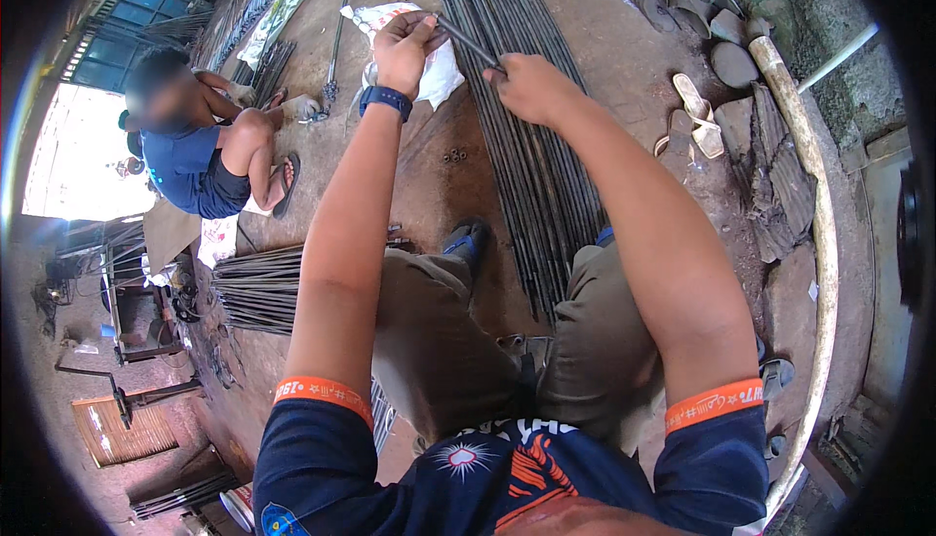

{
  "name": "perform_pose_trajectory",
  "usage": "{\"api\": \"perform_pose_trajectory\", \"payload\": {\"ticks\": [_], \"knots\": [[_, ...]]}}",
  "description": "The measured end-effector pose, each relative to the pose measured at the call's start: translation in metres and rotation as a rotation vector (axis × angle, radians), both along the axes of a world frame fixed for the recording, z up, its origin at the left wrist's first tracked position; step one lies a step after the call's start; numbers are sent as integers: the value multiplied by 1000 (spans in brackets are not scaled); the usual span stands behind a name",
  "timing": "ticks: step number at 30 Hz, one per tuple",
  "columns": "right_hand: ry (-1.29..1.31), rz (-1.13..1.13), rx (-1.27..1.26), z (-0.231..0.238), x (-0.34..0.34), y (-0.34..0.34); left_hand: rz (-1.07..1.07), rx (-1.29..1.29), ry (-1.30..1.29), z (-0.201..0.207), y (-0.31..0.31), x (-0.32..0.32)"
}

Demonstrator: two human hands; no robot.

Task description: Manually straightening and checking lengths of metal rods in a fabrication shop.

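Note:
A dark metal rod (468, 42) slants between my two hands above the floor. The fingers of my left hand (402, 52) are pinched together at its upper left end; whether a small part sits in them is hidden. Lower down, my right hand (531, 89) is closed round the same rod. Beneath and beside my hands lies a long bundle of dark metal rods (531, 160), stretching away from me. Just beyond my left wrist is a white sack (441, 73). Several small nut-like rings (455, 156) rest on the brown floor.
At the left another person (200, 146) squats near more rods. A second rod stack (255, 287) lies by my left leg. To the right are pale sandals (697, 117), a long pale pole (814, 234) and a rough wall (829, 9).

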State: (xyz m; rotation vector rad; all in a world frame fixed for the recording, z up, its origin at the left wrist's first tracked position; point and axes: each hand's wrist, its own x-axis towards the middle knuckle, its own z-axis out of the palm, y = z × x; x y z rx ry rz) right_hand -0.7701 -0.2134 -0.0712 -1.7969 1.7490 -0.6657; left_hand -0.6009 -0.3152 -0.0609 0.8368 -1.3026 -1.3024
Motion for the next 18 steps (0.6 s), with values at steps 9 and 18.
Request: {"api": "perform_pose_trajectory", "payload": {"ticks": [9, 18], "knots": [[17, 29, 16, 8, 7, 7, 68, -16, -41, 0, 5, 0], [53, -17, 33, 9, 5, 7, 105, -59, 5, -2, 9, -8]]}}
